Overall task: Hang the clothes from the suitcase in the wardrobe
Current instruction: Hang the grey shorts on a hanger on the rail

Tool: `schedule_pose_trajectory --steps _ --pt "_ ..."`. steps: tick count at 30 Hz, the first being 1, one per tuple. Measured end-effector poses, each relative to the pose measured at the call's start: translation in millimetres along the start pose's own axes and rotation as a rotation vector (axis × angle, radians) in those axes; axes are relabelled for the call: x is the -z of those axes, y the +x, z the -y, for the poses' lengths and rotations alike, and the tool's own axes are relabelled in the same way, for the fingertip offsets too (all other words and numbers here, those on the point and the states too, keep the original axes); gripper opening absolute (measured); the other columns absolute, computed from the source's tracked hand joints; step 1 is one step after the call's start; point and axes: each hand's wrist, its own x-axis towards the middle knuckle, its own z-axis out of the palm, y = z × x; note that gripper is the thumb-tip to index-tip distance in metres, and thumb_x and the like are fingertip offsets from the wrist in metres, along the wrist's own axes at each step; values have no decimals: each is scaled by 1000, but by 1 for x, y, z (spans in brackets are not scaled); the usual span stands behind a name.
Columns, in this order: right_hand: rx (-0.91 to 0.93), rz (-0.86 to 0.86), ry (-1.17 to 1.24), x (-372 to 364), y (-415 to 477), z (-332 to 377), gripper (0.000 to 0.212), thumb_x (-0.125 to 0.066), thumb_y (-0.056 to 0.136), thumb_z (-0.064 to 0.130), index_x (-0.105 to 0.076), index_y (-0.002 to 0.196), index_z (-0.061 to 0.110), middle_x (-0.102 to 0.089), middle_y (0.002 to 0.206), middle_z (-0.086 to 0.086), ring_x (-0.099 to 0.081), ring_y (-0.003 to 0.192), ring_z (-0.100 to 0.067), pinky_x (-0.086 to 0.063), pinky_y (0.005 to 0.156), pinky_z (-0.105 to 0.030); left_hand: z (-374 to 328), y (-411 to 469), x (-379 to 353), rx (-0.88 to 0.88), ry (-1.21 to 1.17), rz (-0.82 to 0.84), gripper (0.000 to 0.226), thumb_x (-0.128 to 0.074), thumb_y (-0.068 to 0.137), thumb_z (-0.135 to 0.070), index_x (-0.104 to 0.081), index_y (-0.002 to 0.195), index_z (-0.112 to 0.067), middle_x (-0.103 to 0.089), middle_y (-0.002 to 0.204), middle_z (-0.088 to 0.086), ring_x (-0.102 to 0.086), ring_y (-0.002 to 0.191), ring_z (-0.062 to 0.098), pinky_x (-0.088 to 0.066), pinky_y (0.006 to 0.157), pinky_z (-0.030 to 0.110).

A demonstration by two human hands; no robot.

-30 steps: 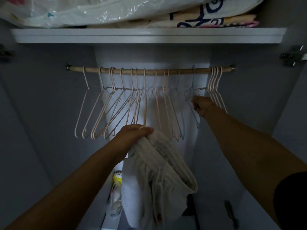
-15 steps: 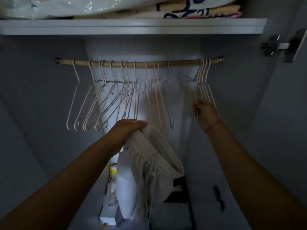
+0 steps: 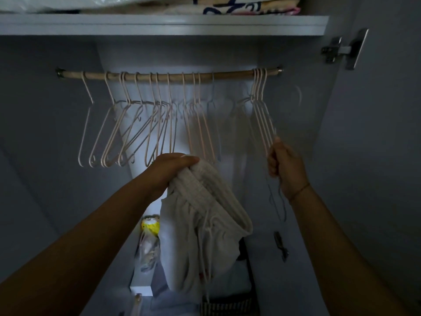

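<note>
My left hand [image 3: 169, 168] grips a bunched white garment [image 3: 205, 226] with drawstrings, which hangs below the wooden rail [image 3: 227, 75] inside the wardrobe. Several pale pink hangers [image 3: 127, 131] hang on the rail, with a small group [image 3: 262, 115] at its right end. My right hand [image 3: 286, 167] is closed on a thin grey hanger [image 3: 276, 201], blurred, held off the rail below that right group. Its hook appears as a faint blur to the upper right.
A white shelf [image 3: 159, 25] with folded bedding spans the top. A door hinge [image 3: 341, 50] sticks out at the upper right. Low in the wardrobe sit a yellow-capped bottle [image 3: 150, 226], a white box [image 3: 141, 287] and a dark basket [image 3: 227, 304].
My right hand has pulled the grey hanger off the rail and moved it down and to the right. My left hand keeps holding the white garment in about the same place.
</note>
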Motion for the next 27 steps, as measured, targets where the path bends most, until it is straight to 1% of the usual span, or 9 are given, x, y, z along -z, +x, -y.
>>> schedule_pose_trajectory --steps 2,6,9,12,15,18,21,24,27 --pt "-9 -7 -33 0 -6 5 32 -46 98 29 -53 71 13 -42 41 8 -33 35 -6 -27 36 -16 -2 -3 -2 0 23 12 27 -64 86 -25 -71 104 -6 -71 101 13 -67 91 23 -55 73 28" --pt "-36 -38 -71 1 -15 6 31 -45 99 29 -56 75 12 -38 39 11 -27 34 -1 -21 35 -13 -4 -7 -4 8 1 19 25 -65 86 -25 -71 102 -7 -71 100 13 -67 94 25 -54 77 31" --pt "-45 -105 -108 0 -25 10 39 -44 98 36 -53 65 16 -35 37 12 -26 33 -1 -21 35 -13 -5 -11 -3 8 -16 18 24 -66 85 -24 -71 101 -6 -71 99 14 -67 92 25 -54 77 30" --pt "-42 -212 -95 -2 -36 17 46 -43 97 41 -48 57 18 -38 39 11 -30 35 -2 -23 35 -14 -4 -12 1 11 -12 16 27 -66 85 -25 -70 104 -6 -71 102 14 -67 94 25 -55 79 31" --pt "-16 -316 -38 -2 -43 19 43 -43 96 29 -48 56 15 -40 43 6 -32 37 -4 -25 37 -17 0 -13 3 12 -6 29 30 -65 85 -25 -69 107 -5 -71 104 14 -67 97 26 -55 82 32" --pt "-5 -368 25 -3 -45 20 41 -40 95 21 -51 56 13 -41 39 10 -33 37 -4 -26 38 -18 4 -12 2 15 0 51 29 -65 86 -25 -70 106 -5 -71 105 14 -67 98 26 -55 83 32" --pt "28 -364 95 -2 -46 25 40 -38 95 17 -56 59 13 -40 39 11 -32 38 -5 -25 38 -18 8 -11 0 13 16 64 27 -65 86 -25 -70 105 -6 -70 105 14 -66 98 27 -54 85 34" --pt "43 -320 199 -3 -48 32 39 -36 97 16 -54 62 11 -39 40 10 -28 38 -5 -22 37 -18 10 -10 -3 13 18 68 25 -65 86 -26 -70 103 -8 -71 103 13 -66 98 25 -54 85 34" --pt "14 -232 348 -11 -50 41 41 -33 100 23 -52 65 12 -36 42 8 -27 38 -6 -21 38 -18 11 -8 -4 25 -3 73 30 -66 85 -27 -69 107 -7 -70 106 12 -66 99 24 -54 85 32"
